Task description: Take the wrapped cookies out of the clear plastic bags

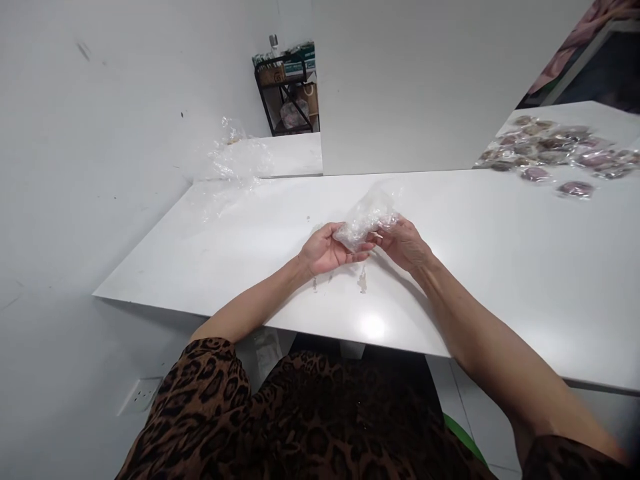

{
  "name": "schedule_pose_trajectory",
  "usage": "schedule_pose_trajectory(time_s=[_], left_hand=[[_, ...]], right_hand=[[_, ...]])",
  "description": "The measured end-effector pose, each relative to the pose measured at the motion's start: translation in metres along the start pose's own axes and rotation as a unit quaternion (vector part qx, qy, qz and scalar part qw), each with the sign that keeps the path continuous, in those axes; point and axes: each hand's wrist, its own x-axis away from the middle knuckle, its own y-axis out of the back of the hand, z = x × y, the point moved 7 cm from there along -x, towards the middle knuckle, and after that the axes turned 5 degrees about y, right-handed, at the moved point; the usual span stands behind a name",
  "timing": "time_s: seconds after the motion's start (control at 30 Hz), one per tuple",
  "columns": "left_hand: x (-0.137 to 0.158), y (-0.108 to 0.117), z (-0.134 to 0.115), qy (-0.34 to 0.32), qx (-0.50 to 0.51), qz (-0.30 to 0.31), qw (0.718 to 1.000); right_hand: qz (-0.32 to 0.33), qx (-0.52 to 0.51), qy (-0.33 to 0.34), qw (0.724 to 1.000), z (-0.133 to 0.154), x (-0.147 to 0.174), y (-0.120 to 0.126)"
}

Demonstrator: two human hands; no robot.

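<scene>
Above the middle of the white table (250, 267), a crumpled clear plastic bag (369, 215) is held between my two hands. My left hand (330, 251) grips its lower left side, palm turned up, with the fingers reaching beneath it. At the bag's right edge, my right hand (400, 241) pinches the plastic between thumb and fingers. Whether anything lies inside the bag I cannot make out, as the wrinkled film shines.
Loose clear plastic (237, 163) lies at the back left beside the wall. Several small wrapped items (555, 150) are spread at the back right. A pale upright panel (415, 87) stands along the table's back edge. Beyond is a black shelf rack (286, 90).
</scene>
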Motion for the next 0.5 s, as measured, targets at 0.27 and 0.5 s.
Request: schedule_pose_trajectory(time_s=[0.27,0.5], left_hand=[[-0.001,0.004,0.011,-0.161,-0.263,-0.135,0.942],[-0.008,0.025,-0.003,-0.282,-0.26,-0.17,0.908]], right_hand=[[-0.087,0.11,0.093,0.986,0.008,0.0,0.009],[-0.055,0.086,0.089,0.991,0.01,0.005,-0.001]])
